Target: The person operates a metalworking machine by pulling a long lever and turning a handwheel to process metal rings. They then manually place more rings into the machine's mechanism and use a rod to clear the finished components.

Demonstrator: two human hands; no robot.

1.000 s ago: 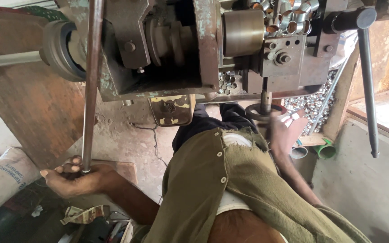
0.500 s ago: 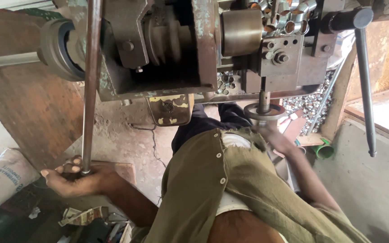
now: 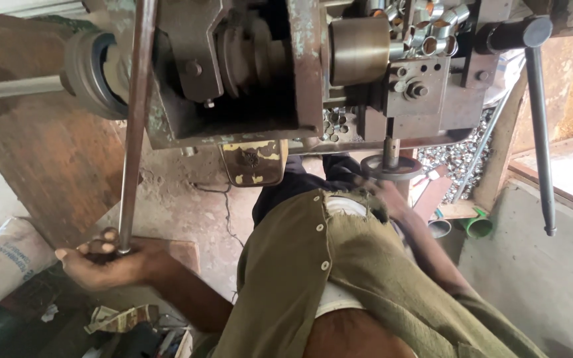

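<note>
My left hand (image 3: pixel 104 262) has its fingers clenched around the lower end of a long metal rod (image 3: pixel 134 126) beside the machine (image 3: pixel 260 73). My right hand (image 3: pixel 382 195), blurred, touches the handwheel (image 3: pixel 391 167); its grip I cannot tell.

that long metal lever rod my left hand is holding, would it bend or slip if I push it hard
The lever rod looks like solid steel, so probably stiff and heavy rather than springy. Its surface seems smooth and worn, so the left hand, gripping only the bottom end, might slip a little.

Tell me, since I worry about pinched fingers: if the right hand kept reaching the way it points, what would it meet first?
Probably the small handwheel on the machine's vertical shaft; the right hand is already at its rim, blurred.
</note>
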